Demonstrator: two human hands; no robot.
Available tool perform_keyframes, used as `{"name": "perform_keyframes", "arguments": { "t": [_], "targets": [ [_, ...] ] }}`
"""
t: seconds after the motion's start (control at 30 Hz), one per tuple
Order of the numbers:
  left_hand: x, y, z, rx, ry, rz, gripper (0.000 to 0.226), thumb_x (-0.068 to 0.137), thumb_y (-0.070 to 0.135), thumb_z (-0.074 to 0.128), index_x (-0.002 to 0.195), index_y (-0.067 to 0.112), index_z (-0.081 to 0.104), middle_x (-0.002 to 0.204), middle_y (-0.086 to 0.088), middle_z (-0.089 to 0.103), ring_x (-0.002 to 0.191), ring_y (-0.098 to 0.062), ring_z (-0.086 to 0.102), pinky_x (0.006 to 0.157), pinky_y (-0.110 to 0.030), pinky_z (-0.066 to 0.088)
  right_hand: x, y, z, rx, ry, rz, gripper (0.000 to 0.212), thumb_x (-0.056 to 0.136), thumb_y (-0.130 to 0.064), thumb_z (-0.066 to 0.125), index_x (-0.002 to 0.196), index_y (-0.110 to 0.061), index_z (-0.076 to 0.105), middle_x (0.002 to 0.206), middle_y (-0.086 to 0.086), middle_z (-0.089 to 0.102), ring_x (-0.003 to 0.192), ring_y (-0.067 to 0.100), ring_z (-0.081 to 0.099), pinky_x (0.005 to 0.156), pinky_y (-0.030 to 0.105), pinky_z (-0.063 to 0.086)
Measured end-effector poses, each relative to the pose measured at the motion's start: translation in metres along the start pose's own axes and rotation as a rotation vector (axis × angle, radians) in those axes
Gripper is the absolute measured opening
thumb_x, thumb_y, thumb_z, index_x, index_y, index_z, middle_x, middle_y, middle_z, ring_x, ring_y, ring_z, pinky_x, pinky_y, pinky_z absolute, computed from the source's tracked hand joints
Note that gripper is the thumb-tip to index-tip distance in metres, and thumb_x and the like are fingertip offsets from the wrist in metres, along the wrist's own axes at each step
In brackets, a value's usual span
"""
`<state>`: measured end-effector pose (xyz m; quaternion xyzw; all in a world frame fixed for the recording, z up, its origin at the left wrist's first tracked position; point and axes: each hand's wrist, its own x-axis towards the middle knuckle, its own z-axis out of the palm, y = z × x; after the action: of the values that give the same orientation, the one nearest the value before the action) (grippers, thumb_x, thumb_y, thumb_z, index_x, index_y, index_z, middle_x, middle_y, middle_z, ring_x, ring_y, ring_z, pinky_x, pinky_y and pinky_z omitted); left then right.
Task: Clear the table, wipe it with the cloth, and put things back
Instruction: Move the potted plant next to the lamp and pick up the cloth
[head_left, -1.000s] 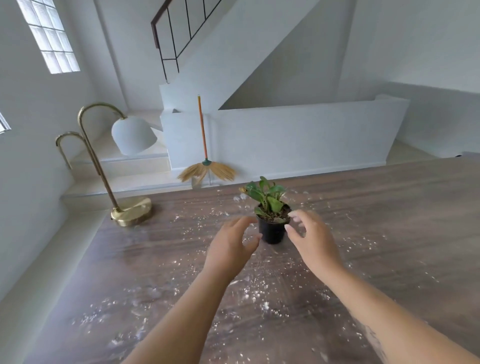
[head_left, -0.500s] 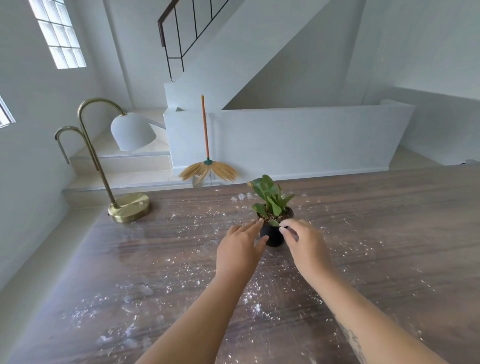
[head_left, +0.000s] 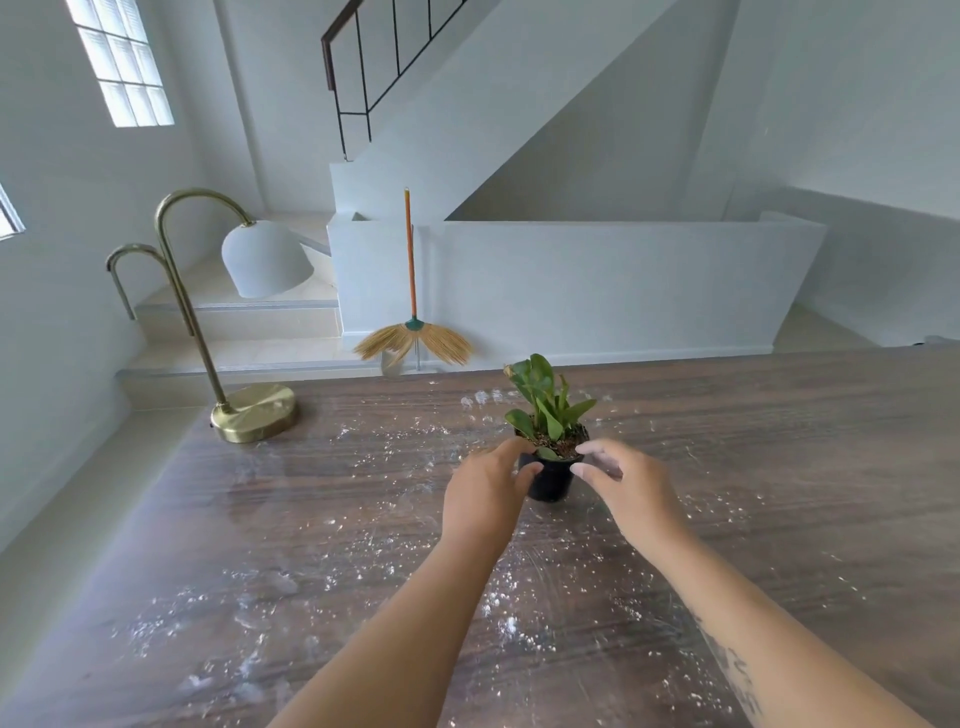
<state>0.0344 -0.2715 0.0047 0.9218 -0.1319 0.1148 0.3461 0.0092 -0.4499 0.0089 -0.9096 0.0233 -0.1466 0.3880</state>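
A small black plant pot (head_left: 550, 480) with green leaves stands near the middle of the dark wooden table (head_left: 260, 519). The tabletop is strewn with white powder and crumbs. My left hand (head_left: 483, 493) grips the pot's left side, thumb on its front and fingers at the rim. My right hand (head_left: 628, 483) holds the pot's right side with forefinger at the rim and thumb on the wall; its fingertips are blurred. The pot rests on the table. No cloth is in view.
A brass lamp (head_left: 254, 413) with a white shade stands on the table's far left corner. Beyond the table a broom (head_left: 413, 338) leans on a low white wall by the stairs.
Both hands have closed in on the pot from either side, from spread apart near it to touching it. The pot has stayed in place.
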Motion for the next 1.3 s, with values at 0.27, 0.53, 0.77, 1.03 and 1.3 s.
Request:
{"name": "perform_keyframes", "arguments": {
  "t": [0.27, 0.53, 0.77, 1.03, 1.3],
  "targets": [
    [0.004, -0.005, -0.013, 0.063, -0.035, -0.010, 0.019, 0.096, 0.035, 0.050, 0.110, 0.025, 0.058, 0.065, -0.001, 0.059, 0.060, -0.025, 0.055, 0.051, -0.031, 0.042, 0.004, -0.010, 0.010, -0.070, 0.070, -0.074, 0.004, 0.085, -0.032, 0.069, 0.082, -0.033, 0.068, 0.076, -0.006, 0.072, 0.062, 0.020, 0.064, 0.062, 0.038, 0.053],
    [0.003, -0.051, -0.072, 0.094, 0.064, -0.040, 0.020, 0.094, 0.034, 0.052, 0.111, 0.029, 0.061, 0.066, -0.001, 0.059, 0.061, -0.026, 0.055, 0.054, -0.033, 0.044, 0.020, -0.064, 0.057, -0.025, -0.021, -0.180, 0.004, 0.089, -0.032, 0.064, 0.086, -0.032, 0.067, 0.072, -0.011, 0.070, 0.053, 0.014, 0.058, 0.048, 0.030, 0.045],
    [-0.013, -0.125, -0.140, 0.163, 0.192, -0.109, 0.021, 0.093, 0.036, 0.055, 0.111, 0.031, 0.063, 0.081, 0.000, 0.070, 0.065, -0.021, 0.058, 0.060, -0.032, 0.047, 0.026, -0.139, 0.132, 0.066, -0.094, -0.311, 0.005, 0.087, -0.025, 0.068, 0.087, -0.021, 0.071, 0.073, -0.001, 0.072, 0.050, 0.013, 0.056, 0.047, 0.027, 0.041],
    [-0.031, -0.195, -0.200, 0.230, 0.304, -0.196, 0.017, 0.091, 0.034, 0.059, 0.106, 0.027, 0.065, 0.088, -0.005, 0.071, 0.075, -0.029, 0.062, 0.060, -0.031, 0.038, 0.030, -0.207, 0.210, 0.099, -0.196, -0.353, 0.006, 0.087, -0.024, 0.068, 0.090, -0.019, 0.069, 0.079, 0.000, 0.072, 0.069, 0.018, 0.064, 0.059, 0.030, 0.049],
    [-0.029, -0.245, -0.223, 0.157, 0.352, -0.301, 0.007, 0.087, 0.036, 0.064, 0.093, 0.032, 0.064, 0.089, 0.001, 0.072, 0.083, -0.027, 0.063, 0.071, -0.041, 0.052, 0.040, -0.241, 0.257, 0.079, -0.276, -0.340, 0.009, 0.086, -0.026, 0.068, 0.093, -0.020, 0.067, 0.076, 0.000, 0.066, 0.066, 0.015, 0.057, 0.051, 0.020, 0.033]
  ]
}}
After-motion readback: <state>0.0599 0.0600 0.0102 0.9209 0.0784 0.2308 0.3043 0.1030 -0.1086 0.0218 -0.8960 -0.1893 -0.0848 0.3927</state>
